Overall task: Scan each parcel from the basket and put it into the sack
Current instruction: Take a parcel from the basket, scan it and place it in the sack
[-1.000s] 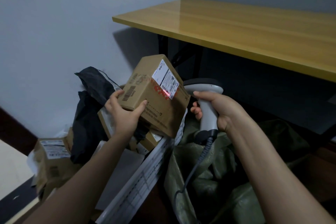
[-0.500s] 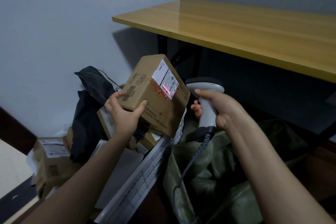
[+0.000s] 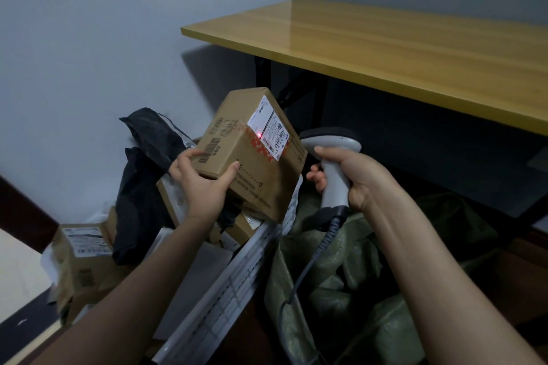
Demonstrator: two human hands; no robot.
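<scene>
Your left hand (image 3: pixel 203 190) still gripping the parcel (image 3: pixel 246 163), your right hand (image 3: pixel 360 179) wrapped round the scanner (image 3: pixel 334 184), red dot (image 3: pixel 259 135) shifted to the edge of the label (image 3: pixel 271 135)

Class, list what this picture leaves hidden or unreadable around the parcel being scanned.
Head view:
Label text on the cardboard box: too small.
Scanner trigger: covered by the right hand.
Sack interior: dark, folded cloth.
Basket contents: mostly behind the box and left hand.

Left of the one sack (image 3: pixel 341 261) are at least four cardboard boxes (image 3: pixel 252 163), seemingly two black bags (image 3: pixel 142 204) and one white basket (image 3: pixel 237 272). There are also one scanner (image 3: pixel 333 178), one table (image 3: pixel 385 47) and two hands, a left hand (image 3: pixel 204 187) and a right hand (image 3: pixel 358 181).
</scene>
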